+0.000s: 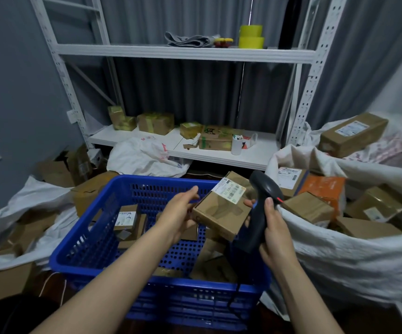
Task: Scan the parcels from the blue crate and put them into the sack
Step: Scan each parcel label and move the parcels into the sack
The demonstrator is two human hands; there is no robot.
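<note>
Right hand (275, 233) wrapped around scanner (259, 213), aimed at label (229, 190) | left hand (179, 215) grips parcel (221, 213) above crate (147, 273), label up for reading | sack (354, 259) open at right

We see a white rack (195, 54) against the curtain. On its top shelf lie a folded grey cloth (188, 41), a small red and yellow thing (222, 41) and two stacked yellow tape rolls (251, 36). On its low shelf (221, 156) sit several taped cardboard boxes (156, 122), a white cup (237, 144) and part of a white bag (147, 156). On the floor (53, 284) stand the blue crate (161, 288), a sack (354, 256) of parcels to the right, another sack (26, 213) to the left, and loose boxes.
</note>
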